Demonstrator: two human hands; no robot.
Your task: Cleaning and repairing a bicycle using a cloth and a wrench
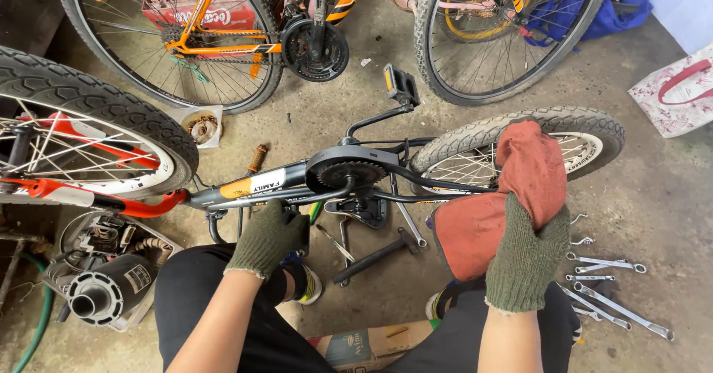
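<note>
A small black and orange bicycle lies upside down across the concrete floor in front of me. My left hand, in a green knit glove, grips the black frame tube near the chain guard. My right hand, also gloved, holds a reddish rag draped over the rear tyre. A black pedal sticks up from the crank.
Several spanners lie on the floor at the right. An orange bicycle and a pink one stand behind. A black motor part and green hose sit at the left, a cardboard box between my knees.
</note>
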